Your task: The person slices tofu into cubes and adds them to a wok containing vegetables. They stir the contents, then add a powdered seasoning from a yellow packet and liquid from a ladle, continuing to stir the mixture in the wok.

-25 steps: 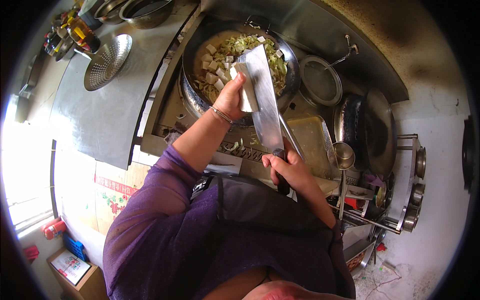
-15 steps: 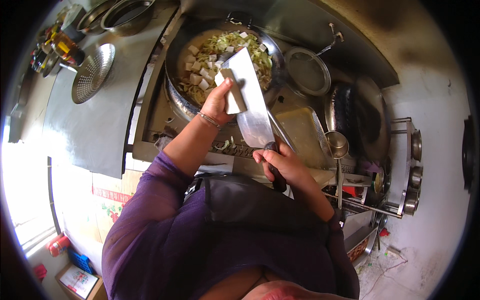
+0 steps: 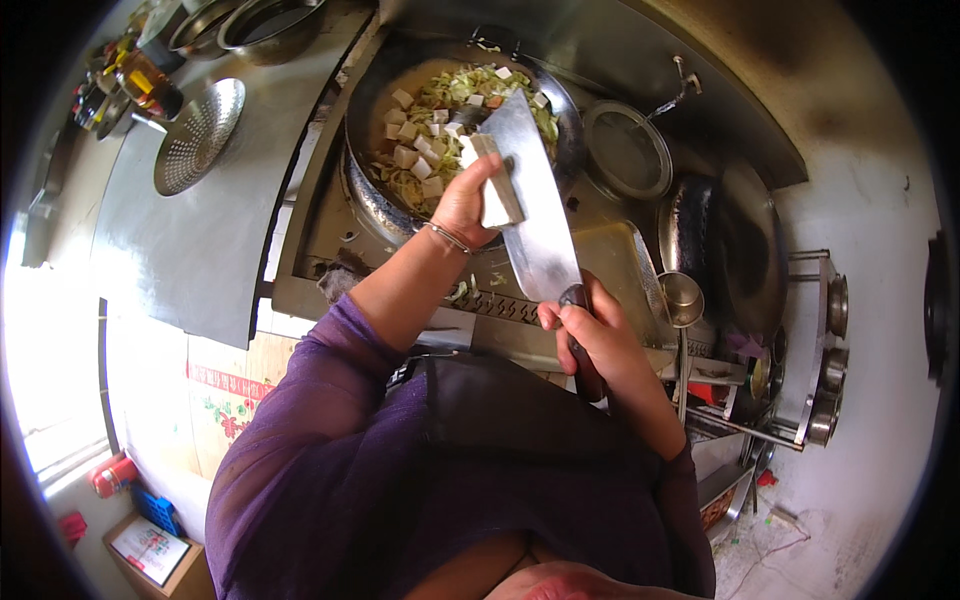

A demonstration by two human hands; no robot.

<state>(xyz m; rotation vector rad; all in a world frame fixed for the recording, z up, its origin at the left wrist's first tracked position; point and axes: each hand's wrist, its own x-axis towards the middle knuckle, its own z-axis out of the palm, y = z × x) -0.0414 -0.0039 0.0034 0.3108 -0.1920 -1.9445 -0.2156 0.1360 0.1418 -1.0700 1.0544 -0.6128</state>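
My left hand (image 3: 468, 203) is closed on a long white block of tofu (image 3: 499, 205), held over the near right part of a large wok (image 3: 357, 150). The thumb lies on top of the block; the other fingers are mostly hidden beneath it. My right hand (image 3: 595, 330) grips the dark handle of a cleaver (image 3: 535, 200). The broad blade points away from me, its flat side close along the right side of the tofu; I cannot tell whether they touch. In the wok are white tofu cubes (image 3: 405, 157) and shredded cabbage (image 3: 455, 88).
Left of the stove, a perforated strainer (image 3: 200, 137) lies on a metal counter (image 3: 225, 235), with bowls (image 3: 270, 28) and bottles (image 3: 150, 85) farther back. A round strainer (image 3: 628, 150), a rectangular tray (image 3: 612, 262) and a ladle (image 3: 682, 298) are to the right. Behind stands a tap (image 3: 690, 80).
The whole view has shifted slightly, so most things appear farther right. Both hands keep their hold on the tofu and the cleaver, with little change between them.
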